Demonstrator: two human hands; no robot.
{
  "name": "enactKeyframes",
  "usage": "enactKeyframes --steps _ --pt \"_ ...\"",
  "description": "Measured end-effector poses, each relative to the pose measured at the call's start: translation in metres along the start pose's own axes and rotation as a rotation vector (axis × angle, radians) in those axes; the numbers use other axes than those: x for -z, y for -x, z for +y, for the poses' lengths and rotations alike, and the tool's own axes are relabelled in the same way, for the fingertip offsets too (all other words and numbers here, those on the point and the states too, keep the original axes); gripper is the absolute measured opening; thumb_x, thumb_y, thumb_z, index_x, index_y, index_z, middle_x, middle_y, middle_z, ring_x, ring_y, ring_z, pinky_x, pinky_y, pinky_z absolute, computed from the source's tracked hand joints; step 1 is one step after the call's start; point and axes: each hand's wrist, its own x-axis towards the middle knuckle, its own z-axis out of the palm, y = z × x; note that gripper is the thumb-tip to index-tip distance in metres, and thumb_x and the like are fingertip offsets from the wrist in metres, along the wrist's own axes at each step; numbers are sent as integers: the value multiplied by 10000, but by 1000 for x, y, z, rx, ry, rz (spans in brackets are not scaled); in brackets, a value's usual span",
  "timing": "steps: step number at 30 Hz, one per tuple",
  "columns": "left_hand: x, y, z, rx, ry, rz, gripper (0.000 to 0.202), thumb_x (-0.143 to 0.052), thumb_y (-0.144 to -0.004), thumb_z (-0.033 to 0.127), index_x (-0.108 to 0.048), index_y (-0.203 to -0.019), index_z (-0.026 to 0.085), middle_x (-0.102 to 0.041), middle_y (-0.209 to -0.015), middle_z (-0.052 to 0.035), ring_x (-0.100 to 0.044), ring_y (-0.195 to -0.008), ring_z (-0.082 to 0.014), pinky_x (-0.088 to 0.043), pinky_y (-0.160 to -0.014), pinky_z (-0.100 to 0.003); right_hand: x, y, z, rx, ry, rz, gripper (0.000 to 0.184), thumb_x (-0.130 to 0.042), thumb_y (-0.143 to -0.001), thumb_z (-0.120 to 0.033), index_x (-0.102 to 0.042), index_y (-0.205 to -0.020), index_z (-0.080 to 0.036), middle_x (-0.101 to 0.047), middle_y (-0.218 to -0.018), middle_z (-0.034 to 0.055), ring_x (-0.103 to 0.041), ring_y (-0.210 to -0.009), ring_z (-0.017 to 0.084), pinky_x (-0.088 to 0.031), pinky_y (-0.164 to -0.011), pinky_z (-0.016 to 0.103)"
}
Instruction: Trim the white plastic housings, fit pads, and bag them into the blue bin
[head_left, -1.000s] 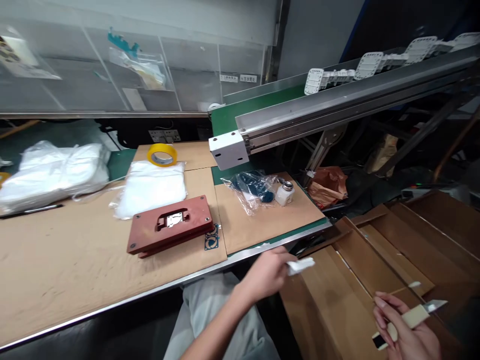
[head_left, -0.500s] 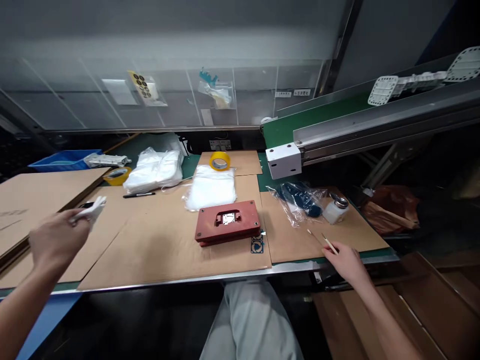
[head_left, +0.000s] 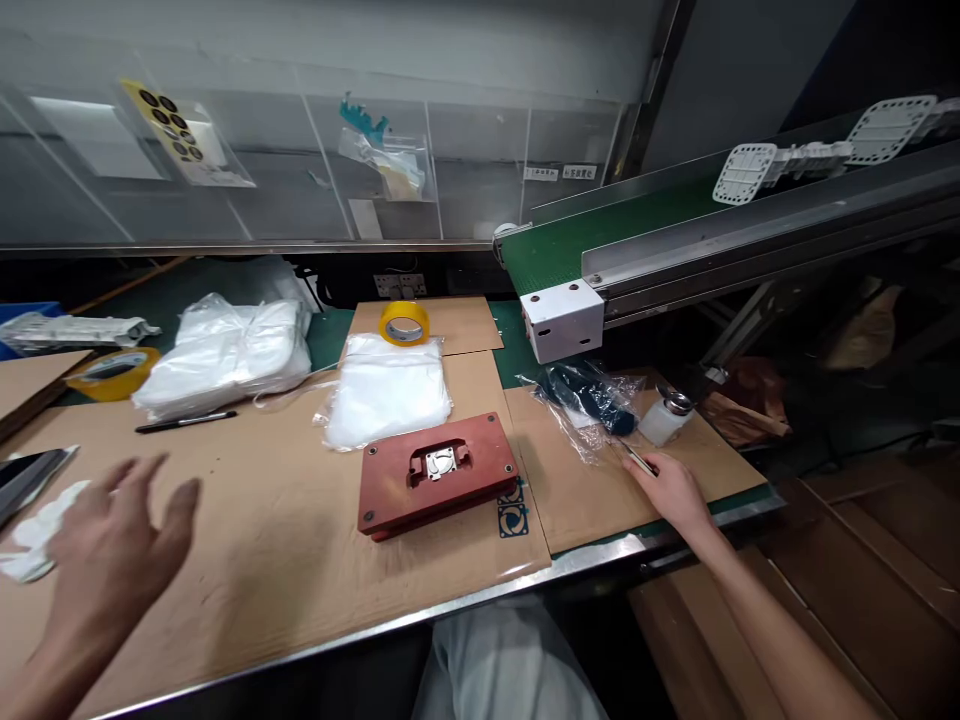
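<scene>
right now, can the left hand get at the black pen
Probably yes: the left hand is open, fingers spread toward the pen, and only cardboard shows between them. The white bag lies behind the pen, not over it.

Pale knife (head_left: 640, 460), seemingly, in right hand (head_left: 671, 490); white piece (head_left: 34, 530) by left hand (head_left: 120, 540)

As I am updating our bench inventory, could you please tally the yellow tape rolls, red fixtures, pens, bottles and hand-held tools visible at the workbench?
Yellow tape rolls: 2
Red fixture: 1
Black pen: 1
Bottle: 1
Slim tool in the right hand: 1
Total: 6
</scene>
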Motion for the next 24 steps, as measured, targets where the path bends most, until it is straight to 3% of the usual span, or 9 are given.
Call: enactKeyframes --steps 3,5,7,8,10,13,16,19,24 --pt "-9 -5 120 -183 227 -114 424 -518 -959 378 -509 -1371 278 -562 -1376 -100 -578 -1241 -331 -477 -1046 -574 1 -4 1 -53 52 70 370 -481 -953 -436 -715 -837 -174 -725 -895 126 -621 -812 243 -338 -670 295" --pt "-25 -1 203 -345 317 -286 420 -448 -992 260 -463 -1412 255 -516 -1448 -123 -568 -1271 -262 -531 -998 -415 0 -5 2 -101 89 110 350 -488 -957 -398 -720 -850 -159 -717 -858 137 -599 -754 233 -292 -635 304" --pt "-54 4 274 -536 304 -409 467 -397 -997 229 -426 -1459 162 -424 -1538 -197 -497 -1354 -290 -493 -1030 -401 -2 -4 3 -146 115 135 336 -500 -961 -384 -720 -857 -153 -702 -791 118 -570 -695 211 -263 -612 302" --pt "-71 6 303 -626 276 -494 490 -373 -1006 252 -400 -1486 162 -383 -1577 -191 -496 -1352 -302 -470 -1048 -427 -2 -4 4 -167 124 147 340 -501 -966 -394 -717 -861 -152 -691 -765 102 -557 -674 199 -260 -606 297" --pt "-111 6 346 -677 236 -622 544 -347 -1025 354 -341 -1530 154 -327 -1619 -175 -486 -1354 -314 -433 -1067 -450 -4 -4 5 -197 133 164 369 -487 -983 -433 -709 -881 -156 -676 -748 71 -541 -657 178 -280 -606 286" --pt "-163 -3 379 -659 212 -701 611 -378 -1007 472 -417 -1492 103 -468 -1524 -214 -459 -1367 -362 -381 -1094 -513 -4 -6 6 -202 131 153 405 -476 -991 -495 -700 -901 -171 -673 -770 41 -543 -667 156 -345 -630 279" --pt "-192 -14 385 -619 169 -760 631 -328 -1008 522 -582 -1345 52 -563 -1407 -266 -497 -1313 -398 -349 -1084 -574 -3 -7 7 -194 117 129 406 -482 -991 -501 -704 -920 -169 -683 -806 46 -557 -683 147 -392 -653 282" --pt "-197 -21 379 -575 126 -780 594 -386 -989 562 -630 -1276 102 -599 -1368 -222 -527 -1283 -362 -345 -1082 -576 -3 -8 6 -193 99 110 400 -493 -991 -495 -701 -935 -158 -684 -827 50 -579 -706 145 -433 -676 288" --pt "-189 -26 370 -484 77 -738 475 -514 -963 520 -629 -1236 149 -605 -1351 -148 -520 -1298 -312 -343 -1109 -573 0 -7 1 -188 81 84 382 -491 -999 -498 -680 -926 -174 -675 -836 33 -607 -739 145 -500 -732 317"
